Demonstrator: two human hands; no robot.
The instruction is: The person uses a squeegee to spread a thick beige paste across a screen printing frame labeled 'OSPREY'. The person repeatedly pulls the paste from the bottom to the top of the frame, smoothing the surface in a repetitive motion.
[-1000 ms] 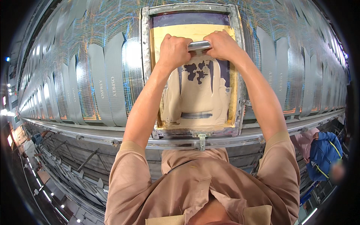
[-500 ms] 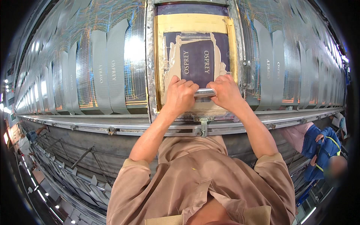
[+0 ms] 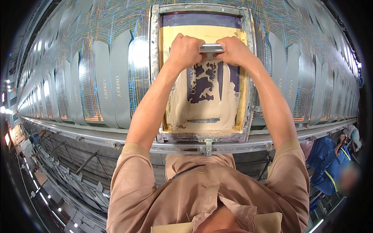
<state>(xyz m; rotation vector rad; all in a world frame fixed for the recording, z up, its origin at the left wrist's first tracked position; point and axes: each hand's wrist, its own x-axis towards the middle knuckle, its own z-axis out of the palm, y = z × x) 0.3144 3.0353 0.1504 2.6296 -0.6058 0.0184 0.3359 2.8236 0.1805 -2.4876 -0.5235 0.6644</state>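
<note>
Both my hands grip a squeegee (image 3: 212, 48) with a shiny metal handle. My left hand (image 3: 187, 51) is wrapped round its left end, and my right hand (image 3: 235, 51) round its right end. The squeegee is over the far part of a screen-printing frame (image 3: 154, 77), whose blade edge is mostly hidden by my hands. Thick beige ink (image 3: 204, 114) lies smeared over the near part and sides of the mesh. A patchy dark purple area (image 3: 203, 87) with lettering shows through between. Yellow coating borders the mesh inside the metal frame.
Grey cut pieces (image 3: 121, 83) with printed lettering lie in rows on the long shiny table, left and right of the frame. A metal rail (image 3: 175, 147) with a clamp (image 3: 208, 147) runs along the near edge. A person in blue (image 3: 322, 163) is at the right.
My hands have pushed the squeegee away from me to the frame's far part. Beige ink now covers much of the purple area. The view has shifted a little.
</note>
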